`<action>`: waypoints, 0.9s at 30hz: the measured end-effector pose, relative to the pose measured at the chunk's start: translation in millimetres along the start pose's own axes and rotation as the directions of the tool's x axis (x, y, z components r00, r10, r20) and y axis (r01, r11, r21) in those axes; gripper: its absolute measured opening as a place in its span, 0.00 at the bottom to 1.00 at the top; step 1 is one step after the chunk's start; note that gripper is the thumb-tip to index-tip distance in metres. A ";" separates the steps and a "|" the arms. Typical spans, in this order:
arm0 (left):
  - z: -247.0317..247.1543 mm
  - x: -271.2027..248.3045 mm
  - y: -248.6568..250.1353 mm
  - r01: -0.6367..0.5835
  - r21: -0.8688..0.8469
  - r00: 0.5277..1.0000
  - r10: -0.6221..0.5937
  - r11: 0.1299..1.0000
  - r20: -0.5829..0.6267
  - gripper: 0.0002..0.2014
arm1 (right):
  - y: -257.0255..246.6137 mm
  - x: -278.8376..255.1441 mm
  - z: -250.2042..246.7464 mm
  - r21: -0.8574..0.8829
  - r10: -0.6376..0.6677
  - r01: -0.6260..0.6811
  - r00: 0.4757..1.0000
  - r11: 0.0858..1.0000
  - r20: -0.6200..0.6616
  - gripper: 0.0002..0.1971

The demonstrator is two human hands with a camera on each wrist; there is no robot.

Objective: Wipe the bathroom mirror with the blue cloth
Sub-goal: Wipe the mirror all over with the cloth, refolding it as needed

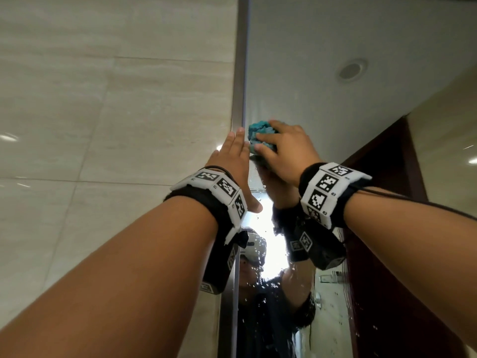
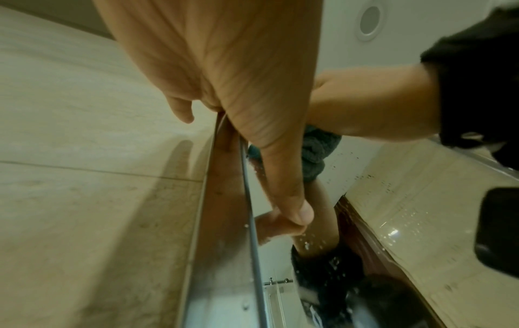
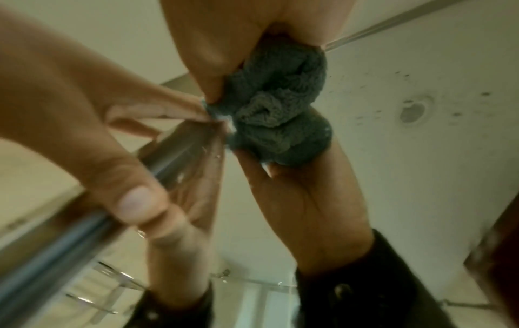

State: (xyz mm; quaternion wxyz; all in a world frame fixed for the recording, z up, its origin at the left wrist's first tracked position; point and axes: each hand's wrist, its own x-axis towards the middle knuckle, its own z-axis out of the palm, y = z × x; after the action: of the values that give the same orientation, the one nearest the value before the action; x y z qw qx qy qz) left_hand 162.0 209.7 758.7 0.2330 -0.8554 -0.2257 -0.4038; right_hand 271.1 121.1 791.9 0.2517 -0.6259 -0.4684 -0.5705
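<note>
Both forearms up, wrist bands nearest. My right hand (image 1: 286, 151) grips the bunched blue cloth (image 1: 259, 136), pressing it on the mirror (image 1: 335, 60) just beside its metal frame (image 1: 238, 99). My left hand (image 1: 232, 161) lies flat, fingers straight, braced on that edge. Mid-wipe, upper left corner. Droplets (image 1: 335, 301) remain lower down; next stroke probably downward, firm pressure.

No readable words or numbers show; the white wristbands (image 1: 214, 188) behind both hands carry only black-and-white square code markers.
</note>
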 end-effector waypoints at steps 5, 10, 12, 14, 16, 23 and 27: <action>1.3 -1.5 -1.4 -0.010 -0.005 1.000 0.010 1.000 -0.011 0.67 | 16.0 23.1 -12.0 -0.044 0.070 -0.073 0.996 0.996 -0.058 0.17; 2.3 0.2 -2.0 -0.010 -0.024 1.000 0.010 1.000 -0.024 0.68 | 1.2 9.4 5.9 0.039 -0.018 0.019 1.000 0.999 -0.021 0.23; 2.7 0.0 -1.3 -0.010 -0.027 0.999 0.009 1.000 -0.032 0.68 | -1.2 5.8 4.7 0.039 -0.121 0.120 0.992 0.992 0.026 0.23; 2.4 -1.1 -1.0 -0.010 -0.033 0.999 0.008 0.999 -0.036 0.68 | 3.0 9.8 -2.5 0.025 -0.172 0.171 0.984 0.985 0.039 0.22; 2.0 -2.5 -1.6 -0.015 -0.036 0.999 0.013 0.999 -0.042 0.67 | 12.4 18.6 -10.3 0.062 -0.108 0.110 0.993 0.992 -0.038 0.19; 3.0 -2.6 -2.6 -0.022 -0.046 0.998 0.019 0.999 -0.056 0.68 | -0.6 4.7 -0.3 0.022 -0.051 0.055 0.990 0.998 -0.134 0.18; 2.9 -3.5 -1.8 -0.019 -0.038 0.998 0.017 0.999 -0.056 0.68 | -1.4 12.8 -9.9 -0.284 -0.154 0.121 0.983 0.951 -0.098 0.19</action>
State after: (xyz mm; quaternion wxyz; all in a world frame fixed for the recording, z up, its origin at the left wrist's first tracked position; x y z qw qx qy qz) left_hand 160.7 212.0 754.6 0.2264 -0.8501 -0.2035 -0.4297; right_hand 264.0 117.2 806.0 0.1487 -0.5858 -0.4107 -0.6827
